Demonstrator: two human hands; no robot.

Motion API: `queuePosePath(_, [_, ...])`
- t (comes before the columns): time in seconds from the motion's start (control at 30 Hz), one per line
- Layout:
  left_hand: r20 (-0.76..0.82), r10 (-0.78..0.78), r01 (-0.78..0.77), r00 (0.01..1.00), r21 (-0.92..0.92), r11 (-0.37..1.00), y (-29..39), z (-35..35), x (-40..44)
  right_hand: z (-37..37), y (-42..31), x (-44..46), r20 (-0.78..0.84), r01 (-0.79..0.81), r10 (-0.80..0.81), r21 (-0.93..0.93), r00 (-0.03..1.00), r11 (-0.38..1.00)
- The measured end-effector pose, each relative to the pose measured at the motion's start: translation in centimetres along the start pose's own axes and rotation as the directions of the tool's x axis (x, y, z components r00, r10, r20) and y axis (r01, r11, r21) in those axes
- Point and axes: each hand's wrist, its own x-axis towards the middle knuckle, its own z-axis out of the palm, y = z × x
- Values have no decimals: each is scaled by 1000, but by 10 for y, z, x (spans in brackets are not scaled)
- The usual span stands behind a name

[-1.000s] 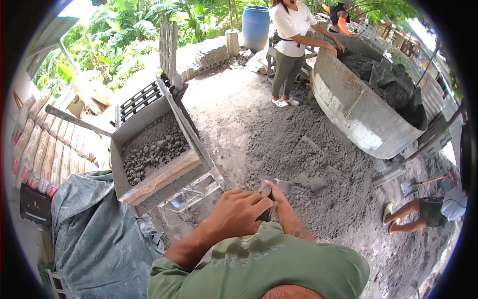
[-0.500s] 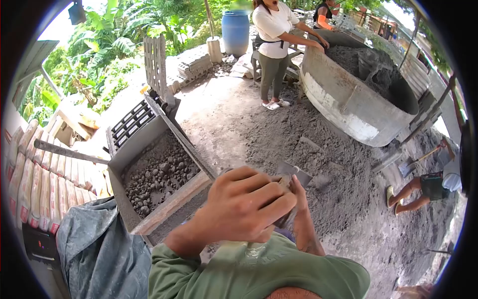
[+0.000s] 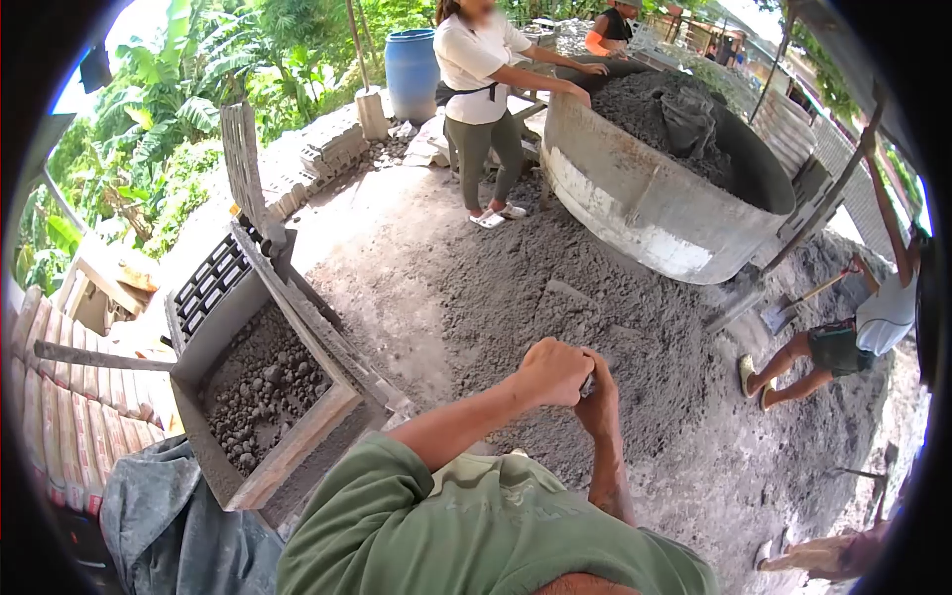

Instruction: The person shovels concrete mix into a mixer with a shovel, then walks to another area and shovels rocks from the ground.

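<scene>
My left hand (image 3: 556, 371) is closed in front of my chest, its fingers curled. My right hand (image 3: 598, 397) is closed right beside it, the two touching. A small greyish bit of something shows between them, too hidden to name. Behind both hands lies a wide spread of grey, damp-looking mix (image 3: 516, 307) on the ground.
At left stands a wooden box (image 3: 297, 451) of stones, near stacked bags (image 3: 84, 416) and a tarp (image 3: 183, 516). A large round tub (image 3: 635, 203) of grey mix is ahead, a person (image 3: 476, 89) touching its rim. Another person (image 3: 843, 332) holds a shovel (image 3: 778, 315) at right.
The view has swung right, so the box and tub sit further left. My hands have moved up and away from my chest. The flat metal blade seen by them earlier no longer shows.
</scene>
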Motion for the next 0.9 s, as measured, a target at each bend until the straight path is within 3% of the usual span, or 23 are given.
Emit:
queuePosePath(0.07, [-36,-10,9,999,-31,999,-5,-11,18,-4,16,10,136,-172,167,24,977,985])
queuePosePath(0.1, [34,-57,57,998,-9,998,-7,-13,30,-6,20,16,135,-173,168,31,976,984])
queuePosePath(0.2, [19,-108,109,994,-20,994,-8,-20,56,-14,24,43,248,-268,269,-40,930,963])
queuePosePath(0.27, [5,-122,122,993,-4,993,-10,-28,69,-14,33,56,309,-444,462,-129,831,886])
queuePosePath(0.3, [7,-140,140,990,-2,990,-10,-30,72,-13,40,58,302,-446,462,-126,834,886])
queuePosePath(0.4, [14,-149,149,989,-9,989,-16,-22,82,-5,63,59,215,-133,108,108,971,985])
queuePosePath(0.43, [18,-145,145,989,-6,989,-15,-24,83,-5,65,59,211,-137,112,109,971,985])
queuePosePath(0.53, [54,-172,173,984,-12,985,-4,-20,79,-11,66,50,207,-175,151,106,967,979])
queuePosePath(0.73, [66,-43,37,997,85,996,42,6,60,-36,64,-3,117,-267,257,79,959,960])
queuePosePath(0.8, [-6,72,-72,997,56,996,55,29,47,-41,69,-32,97,-314,307,61,947,948])
queuePosePath(0.87, [-59,118,-118,991,17,993,72,37,25,-50,65,-60,170,-508,507,-44,845,860])
queuePosePath(0.9, [-80,137,-136,987,24,990,78,48,17,-51,71,-79,195,-530,570,-225,798,818])
